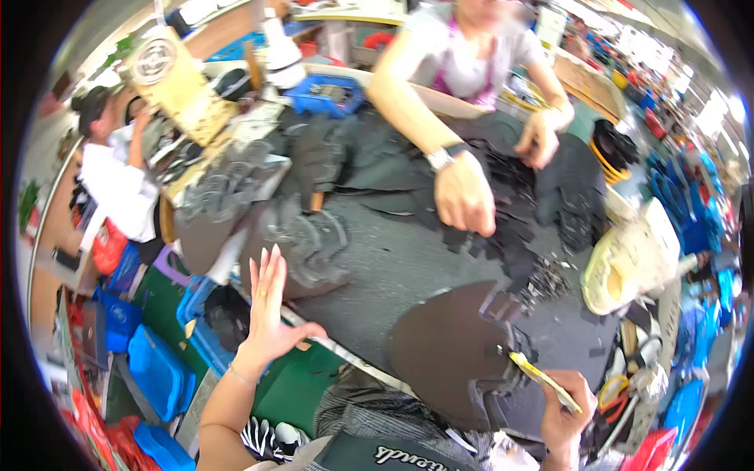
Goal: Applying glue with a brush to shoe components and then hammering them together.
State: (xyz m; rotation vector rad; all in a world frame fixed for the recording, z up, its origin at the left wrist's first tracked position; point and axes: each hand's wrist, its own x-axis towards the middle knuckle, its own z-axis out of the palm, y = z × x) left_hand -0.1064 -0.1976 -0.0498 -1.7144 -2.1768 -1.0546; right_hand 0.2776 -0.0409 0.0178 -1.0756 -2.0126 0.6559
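My left hand (273,306) is raised at the table's near edge, fingers stretched and thumb apart, with nothing in it. It is close to a fanned stack of dark cut pieces (302,251). At the lower right my right hand (567,412) is closed around a slim yellowish brush (550,383). The brush's far tip meets or hovers over the notched right edge of a fan of overlapping dark brown pieces (440,345); contact is hard to tell. These pieces lie on the dark tabletop (393,255).
Across the table, a co-worker's hands (467,196) are over black pieces (503,228). A glue-stained pale container (632,259) stands at the right, near small black scraps (550,282). Blue bins (161,373) sit low at left; a blue basket (323,94) is at the back.
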